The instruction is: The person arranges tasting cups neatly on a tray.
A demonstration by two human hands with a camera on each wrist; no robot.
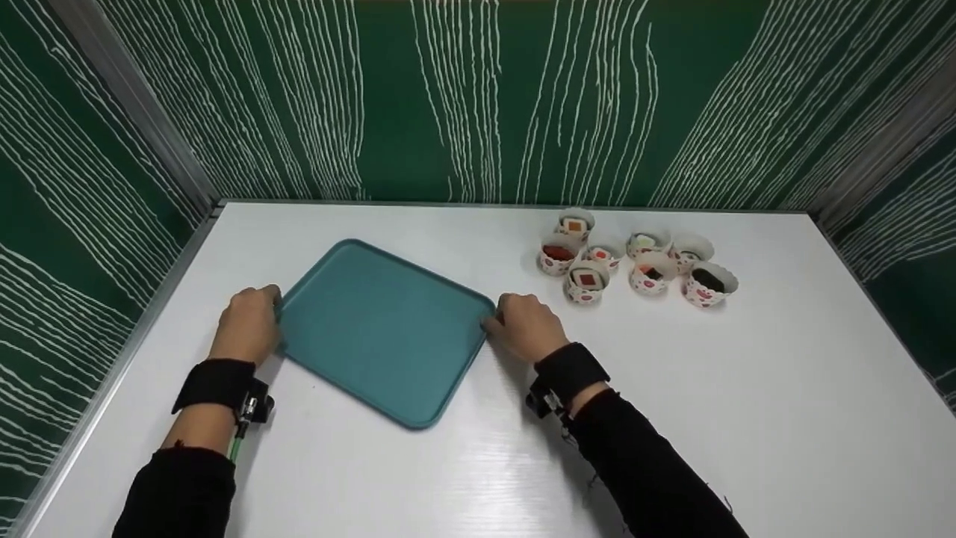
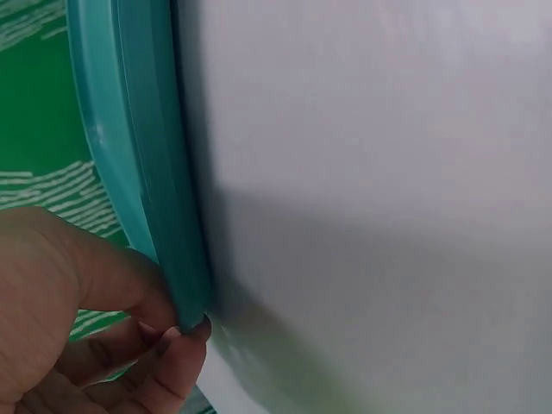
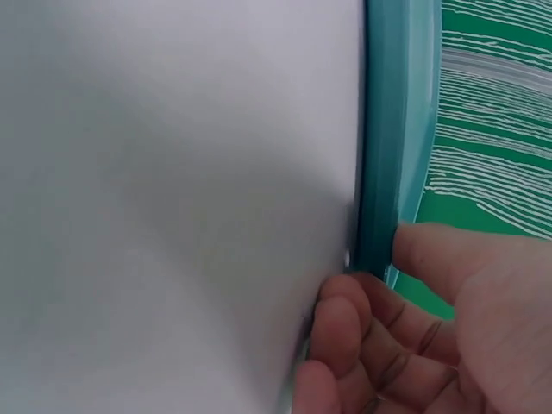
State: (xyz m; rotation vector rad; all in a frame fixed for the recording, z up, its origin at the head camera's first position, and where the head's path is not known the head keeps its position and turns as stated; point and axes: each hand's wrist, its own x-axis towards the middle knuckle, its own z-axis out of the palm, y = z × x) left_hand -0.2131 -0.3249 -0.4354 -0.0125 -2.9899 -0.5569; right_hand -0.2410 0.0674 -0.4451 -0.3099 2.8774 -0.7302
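Note:
A teal rectangular tray [image 1: 385, 332] lies turned at an angle on the left half of the white table. My left hand [image 1: 250, 323] grips its left corner; in the left wrist view the thumb and fingers [image 2: 177, 366] pinch the rim. On the opposite side my right hand [image 1: 526, 325] holds the right corner. The right wrist view has the thumb [image 3: 427, 254] on the outer rim of the tray [image 3: 384, 155] and curled fingers below it. Nothing lies on the tray.
Several patterned paper cups with small food-like pieces stand at the back right, in a left group with a cup [image 1: 586, 284] in front and a right group with a cup [image 1: 709, 285]. Green walls with white streaks border the white table [image 1: 747, 411].

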